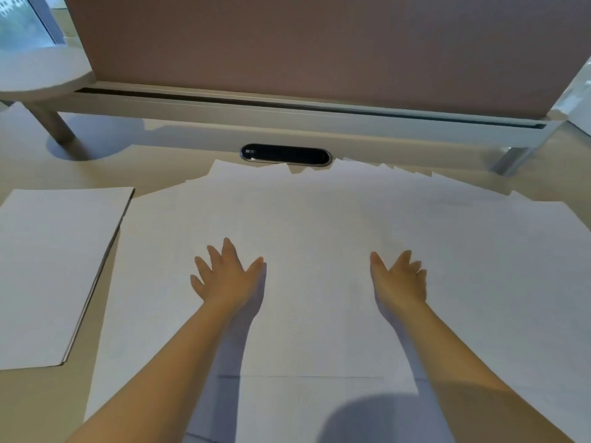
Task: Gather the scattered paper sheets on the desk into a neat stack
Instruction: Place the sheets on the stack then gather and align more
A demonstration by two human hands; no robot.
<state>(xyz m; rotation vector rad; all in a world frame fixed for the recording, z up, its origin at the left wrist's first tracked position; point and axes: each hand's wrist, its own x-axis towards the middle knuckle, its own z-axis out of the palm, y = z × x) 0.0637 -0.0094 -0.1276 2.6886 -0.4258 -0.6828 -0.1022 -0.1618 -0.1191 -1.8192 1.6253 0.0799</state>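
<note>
Both forearms were bare from the near edge of the view up to the wrists, with no sleeve showing anywhere along them. The left hand and the right hand wore no glove, and as far as the soft picture let me judge, no ring, watch or bracelet.

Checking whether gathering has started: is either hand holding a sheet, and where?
Nothing is held. The left hand and right hand are open over the scattered sheets.
</note>
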